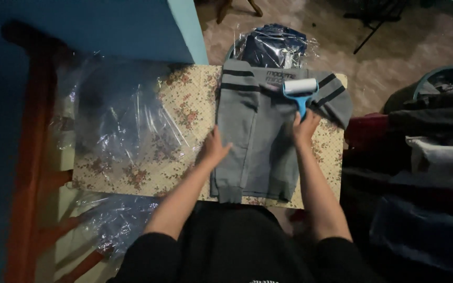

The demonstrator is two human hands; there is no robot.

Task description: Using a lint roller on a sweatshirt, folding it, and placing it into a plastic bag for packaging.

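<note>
Roller [300, 87]: white drum, bright blue frame and handle; handle in right hand [305, 127].

Sweater [258, 141], under the roller and both hands: grey, with dark stripes across the chest and on the sleeve just right of the grip; pale print left of the drum.

Cloth [184, 105] beneath, left of left hand [213, 149]: cream, small red-and-green floral print on a fine lattice.

Bags [116, 120], further left: clear, glossy.

Pack [273, 44] beyond the roller: dark navy under clear film.

Wall [106, 26]: blue.

Own sleeves [148, 257]: black.
</note>
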